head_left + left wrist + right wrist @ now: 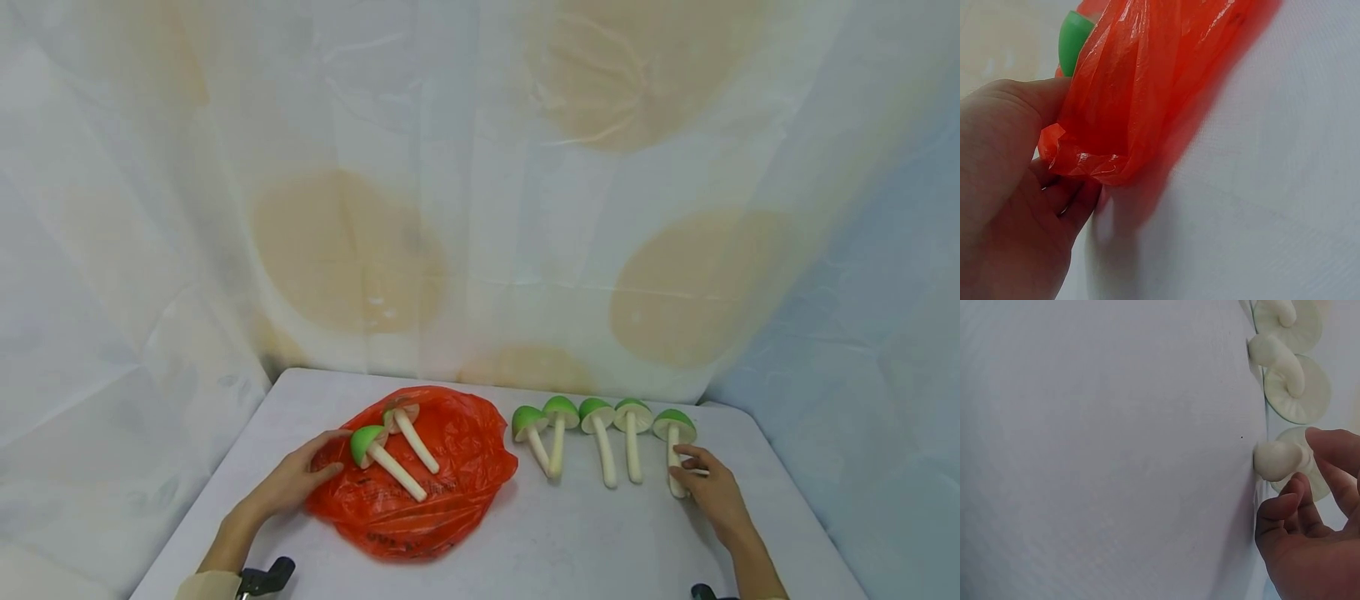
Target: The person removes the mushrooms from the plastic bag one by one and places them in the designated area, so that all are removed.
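My left hand (296,479) holds the left edge of a crumpled red plastic bag (468,442), thumb above and fingers beneath in the left wrist view. Two toy mushrooms with green caps lie on the bag; the nearer mushroom (397,473) has its cap close to the left fingertips, and the other mushroom (417,442) lies behind it. On the right, my right hand (712,492) has its thumb and fingers around the pale stem of the rightmost mushroom (675,425). That stem (1275,461) points toward the camera in the right wrist view.
Several more green-capped mushrooms (600,425) lie in a row between the bag and the right hand, caps toward the back. The two leftmost stems meet at their ends. A white table (570,542) bears everything, with a pale spotted curtain (495,208) behind it.
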`<act>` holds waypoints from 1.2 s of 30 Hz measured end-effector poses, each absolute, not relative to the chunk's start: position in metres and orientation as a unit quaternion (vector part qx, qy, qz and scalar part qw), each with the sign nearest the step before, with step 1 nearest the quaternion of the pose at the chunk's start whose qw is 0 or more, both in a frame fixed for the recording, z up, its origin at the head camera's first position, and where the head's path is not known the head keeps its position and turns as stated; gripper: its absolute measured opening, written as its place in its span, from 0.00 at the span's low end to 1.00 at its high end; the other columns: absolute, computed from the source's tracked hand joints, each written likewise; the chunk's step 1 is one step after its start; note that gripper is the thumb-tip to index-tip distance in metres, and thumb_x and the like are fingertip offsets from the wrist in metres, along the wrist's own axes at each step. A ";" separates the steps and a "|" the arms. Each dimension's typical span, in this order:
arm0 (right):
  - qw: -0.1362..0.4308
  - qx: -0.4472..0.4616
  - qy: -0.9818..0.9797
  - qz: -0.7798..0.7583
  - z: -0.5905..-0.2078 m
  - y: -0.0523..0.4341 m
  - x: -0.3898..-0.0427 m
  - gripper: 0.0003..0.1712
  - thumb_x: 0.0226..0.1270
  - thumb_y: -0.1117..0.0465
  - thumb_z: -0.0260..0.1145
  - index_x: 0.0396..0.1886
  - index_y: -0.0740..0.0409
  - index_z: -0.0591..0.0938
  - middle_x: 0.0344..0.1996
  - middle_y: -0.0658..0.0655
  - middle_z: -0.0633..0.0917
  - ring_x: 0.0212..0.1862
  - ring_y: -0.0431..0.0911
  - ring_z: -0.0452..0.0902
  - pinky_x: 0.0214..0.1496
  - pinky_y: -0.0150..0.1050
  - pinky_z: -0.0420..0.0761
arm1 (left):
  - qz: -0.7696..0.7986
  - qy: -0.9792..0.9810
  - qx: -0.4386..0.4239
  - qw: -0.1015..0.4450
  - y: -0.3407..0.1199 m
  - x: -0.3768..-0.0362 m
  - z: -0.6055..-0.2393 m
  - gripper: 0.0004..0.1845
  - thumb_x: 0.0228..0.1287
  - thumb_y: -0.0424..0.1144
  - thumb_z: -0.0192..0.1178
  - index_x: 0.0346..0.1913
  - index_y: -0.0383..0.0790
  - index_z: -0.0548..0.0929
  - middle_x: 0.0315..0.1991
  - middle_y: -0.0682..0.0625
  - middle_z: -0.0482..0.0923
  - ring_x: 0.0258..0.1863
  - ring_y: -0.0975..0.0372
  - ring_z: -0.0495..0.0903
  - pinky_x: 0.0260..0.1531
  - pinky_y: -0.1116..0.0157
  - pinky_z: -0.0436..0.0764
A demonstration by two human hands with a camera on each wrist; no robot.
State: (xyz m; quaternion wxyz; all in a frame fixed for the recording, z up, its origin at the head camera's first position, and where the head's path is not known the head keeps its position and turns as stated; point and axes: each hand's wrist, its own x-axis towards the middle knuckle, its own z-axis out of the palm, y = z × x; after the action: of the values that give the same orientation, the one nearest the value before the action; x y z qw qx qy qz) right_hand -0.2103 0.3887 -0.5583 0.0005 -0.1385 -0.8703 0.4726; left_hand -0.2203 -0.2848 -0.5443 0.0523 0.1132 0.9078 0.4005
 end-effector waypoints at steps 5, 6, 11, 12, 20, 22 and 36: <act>-0.002 -0.146 -0.867 0.476 -0.558 0.388 -0.209 0.32 0.73 0.54 0.63 0.72 0.60 0.68 0.55 0.62 0.72 0.46 0.47 0.72 0.36 0.34 0.78 | 0.402 0.907 0.114 0.050 -0.286 -0.221 -0.548 0.26 0.70 0.44 0.63 0.70 0.58 0.71 0.71 0.44 0.69 0.73 0.41 0.63 0.67 0.33 0.61; -0.002 -0.146 -0.867 0.477 -0.558 0.388 -0.209 0.32 0.73 0.54 0.63 0.72 0.60 0.69 0.55 0.62 0.72 0.46 0.47 0.72 0.36 0.34 0.78 | 0.402 0.907 0.115 0.049 -0.286 -0.221 -0.548 0.26 0.70 0.44 0.63 0.70 0.58 0.71 0.71 0.44 0.69 0.73 0.41 0.62 0.67 0.33 0.61; -0.001 -0.140 -0.867 0.479 -0.557 0.387 -0.209 0.32 0.73 0.53 0.64 0.71 0.60 0.69 0.55 0.62 0.72 0.46 0.46 0.72 0.37 0.34 0.78 | 0.401 0.908 0.112 0.050 -0.287 -0.220 -0.550 0.27 0.70 0.44 0.63 0.70 0.58 0.71 0.71 0.44 0.69 0.73 0.41 0.62 0.67 0.33 0.61; -0.001 -0.140 -0.867 0.479 -0.558 0.387 -0.209 0.32 0.73 0.53 0.63 0.71 0.60 0.69 0.55 0.62 0.72 0.46 0.47 0.72 0.37 0.34 0.78 | 0.402 0.908 0.112 0.050 -0.287 -0.220 -0.549 0.27 0.70 0.44 0.63 0.70 0.58 0.71 0.71 0.44 0.69 0.73 0.41 0.62 0.67 0.33 0.61; -0.002 -0.141 -0.872 0.470 -0.558 0.387 -0.210 0.32 0.73 0.53 0.63 0.71 0.60 0.69 0.56 0.63 0.72 0.47 0.49 0.73 0.38 0.34 0.78 | 0.401 0.908 0.115 0.045 -0.287 -0.221 -0.550 0.27 0.70 0.45 0.63 0.70 0.59 0.71 0.71 0.44 0.69 0.73 0.41 0.63 0.67 0.33 0.61; -0.002 -0.142 -0.873 0.467 -0.557 0.387 -0.210 0.32 0.73 0.52 0.63 0.72 0.60 0.68 0.57 0.64 0.72 0.49 0.50 0.73 0.38 0.34 0.78 | 0.399 0.908 0.119 0.043 -0.287 -0.221 -0.550 0.27 0.70 0.45 0.63 0.70 0.58 0.71 0.71 0.44 0.69 0.73 0.41 0.63 0.67 0.33 0.61; 0.012 -0.075 -0.875 0.479 -0.519 0.363 -0.213 0.40 0.70 0.39 0.64 0.73 0.54 0.68 0.60 0.62 0.72 0.55 0.50 0.70 0.46 0.39 0.77 | 0.402 0.907 0.121 0.043 -0.288 -0.223 -0.551 0.27 0.70 0.45 0.63 0.70 0.59 0.71 0.71 0.44 0.69 0.73 0.40 0.62 0.67 0.33 0.61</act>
State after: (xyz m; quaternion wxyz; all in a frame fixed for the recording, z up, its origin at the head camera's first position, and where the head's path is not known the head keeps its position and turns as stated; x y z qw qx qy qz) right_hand -0.2127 0.3634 -0.5193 0.0121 -0.0754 -0.8745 0.4789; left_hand -0.2226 -0.2876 -0.5513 0.0426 0.1207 0.9066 0.4020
